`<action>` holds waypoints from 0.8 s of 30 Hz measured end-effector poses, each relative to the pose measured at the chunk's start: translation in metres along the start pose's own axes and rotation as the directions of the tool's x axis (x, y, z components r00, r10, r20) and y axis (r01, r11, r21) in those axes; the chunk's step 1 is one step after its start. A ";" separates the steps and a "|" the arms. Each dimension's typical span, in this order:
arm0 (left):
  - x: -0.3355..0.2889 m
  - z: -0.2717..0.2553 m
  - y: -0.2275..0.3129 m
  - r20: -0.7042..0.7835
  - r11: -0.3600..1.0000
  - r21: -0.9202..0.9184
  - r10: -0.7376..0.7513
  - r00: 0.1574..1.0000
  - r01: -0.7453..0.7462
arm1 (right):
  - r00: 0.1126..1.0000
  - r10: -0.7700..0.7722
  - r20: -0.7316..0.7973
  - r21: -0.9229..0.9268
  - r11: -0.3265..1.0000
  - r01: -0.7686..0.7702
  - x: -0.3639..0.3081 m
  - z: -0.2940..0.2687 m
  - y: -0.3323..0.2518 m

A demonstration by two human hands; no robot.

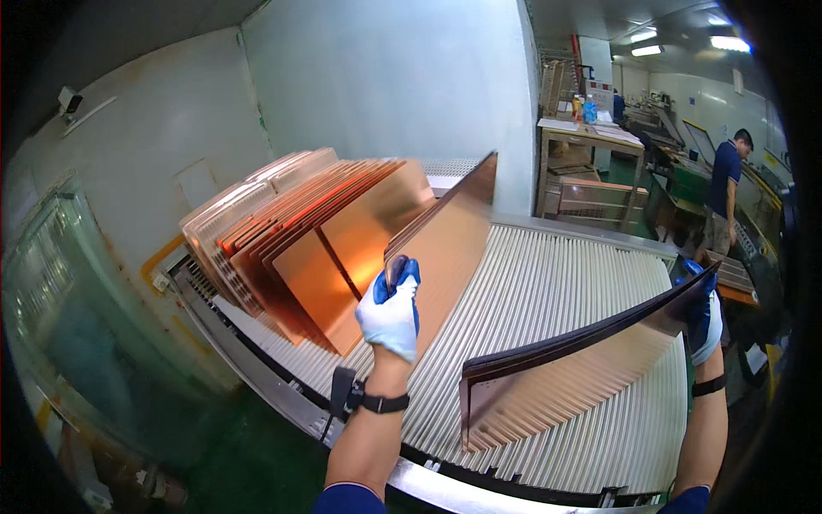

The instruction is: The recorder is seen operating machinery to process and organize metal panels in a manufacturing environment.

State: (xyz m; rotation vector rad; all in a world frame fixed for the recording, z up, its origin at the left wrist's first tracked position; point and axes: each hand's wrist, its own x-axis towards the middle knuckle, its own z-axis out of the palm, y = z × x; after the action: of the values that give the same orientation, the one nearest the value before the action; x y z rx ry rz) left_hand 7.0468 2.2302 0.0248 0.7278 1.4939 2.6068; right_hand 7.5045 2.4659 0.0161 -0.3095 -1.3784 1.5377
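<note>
My left hand (390, 313), in a white and blue glove, is closed on the near edge of a few thin copper sheets (458, 244), which stand tilted on the ribbed surface (548, 283). Just left of them leans a thick row of upright copper sheets (321, 283), fanned out and shiny orange. At the right, my right hand (704, 317), gloved alike, grips the far right end of a dark-edged stack of copper-coloured panels (574, 377). That stack slants across the ribs, its lower edge on or close to them. Some right-hand fingers are hidden behind the panels.
A metal frame edge (445, 488) borders the ribbed surface at the front. Behind it stands a wooden table (591, 134) with bottles and papers. Another person (726, 180) in a dark blue shirt stands at the far right. A pale wall (385, 86) rises behind.
</note>
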 end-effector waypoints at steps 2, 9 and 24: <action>-0.026 -0.013 0.035 0.011 0.995 -0.057 -0.077 0.997 0.078 | 0.999 -0.029 -0.043 -0.015 0.999 0.029 0.003 0.013 0.002; -0.095 -0.080 0.017 0.668 0.996 0.022 -0.079 0.740 0.087 | 0.982 -0.104 -0.157 -0.067 0.993 0.094 0.018 0.016 0.015; 0.002 -0.063 -0.001 0.107 0.973 -0.183 0.165 0.981 -0.143 | 0.951 -0.019 -0.310 0.037 0.999 0.032 0.006 -0.021 0.020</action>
State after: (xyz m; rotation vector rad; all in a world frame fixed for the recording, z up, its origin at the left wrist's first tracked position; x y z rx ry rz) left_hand 7.0184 2.1803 -0.0022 0.9992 1.2031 2.7029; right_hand 7.5073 2.4864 -0.0053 -0.4835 -1.0984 1.4247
